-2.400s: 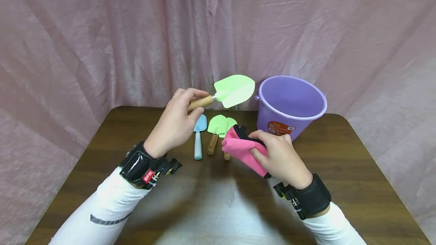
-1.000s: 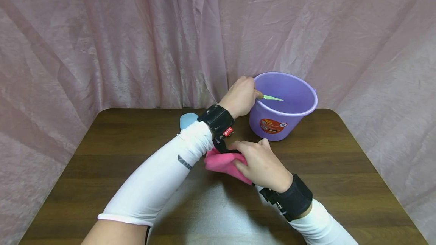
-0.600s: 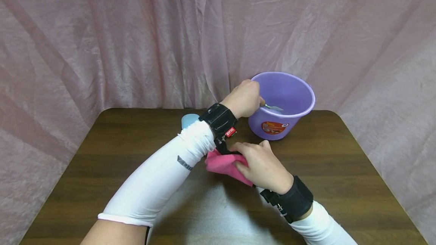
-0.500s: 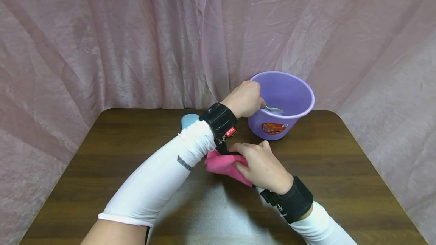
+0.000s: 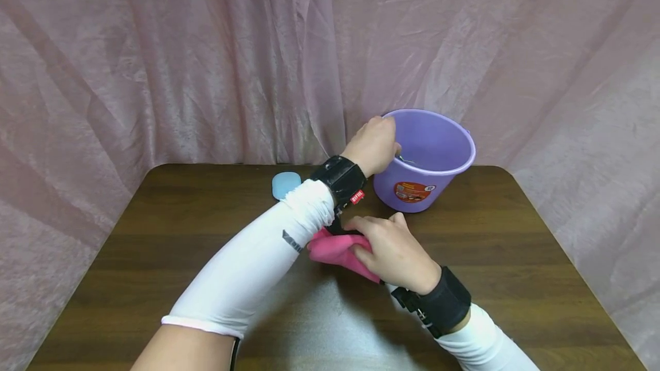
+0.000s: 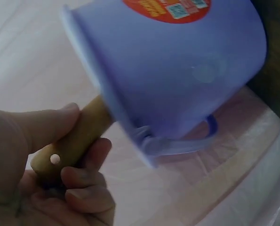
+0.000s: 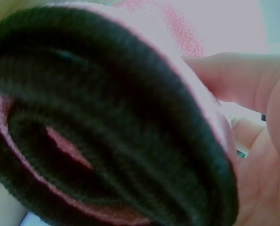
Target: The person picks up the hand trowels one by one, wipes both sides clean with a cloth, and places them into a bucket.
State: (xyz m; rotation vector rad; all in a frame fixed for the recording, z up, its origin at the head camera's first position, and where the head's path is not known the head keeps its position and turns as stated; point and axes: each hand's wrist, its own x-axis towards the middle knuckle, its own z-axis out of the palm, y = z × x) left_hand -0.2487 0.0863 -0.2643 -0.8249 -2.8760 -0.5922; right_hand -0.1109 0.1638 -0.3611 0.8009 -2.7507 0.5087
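Observation:
My left hand [image 5: 372, 143] grips a trowel by its wooden handle [image 6: 76, 141] at the left rim of the purple bucket [image 5: 461, 170]. The trowel's blade [image 5: 407, 160] tilts down inside the bucket, showing only as a thin sliver in the head view. In the left wrist view, the thumb lies along one side of the handle and curled fingers along the other. Lower on the right, my right hand [image 5: 394, 253] pinches a folded pink cloth item [image 5: 337, 249]. Its layered black ribbed edges [image 7: 130, 103] fill the right wrist view. My left forearm hides part of the cloth.
A light blue shovel head [image 5: 285, 184] lies on the brown wooden table [image 5: 206, 205], its handle behind my left arm. The green trowels seen earlier are hidden under that arm. A pink curtain [image 5: 232, 62] hangs behind the table.
My left hand carried the green trowel rightward and lowered its blade into the bucket. Lately it has shifted only slightly. My right hand, still holding the pink cloth, moved a little left and down.

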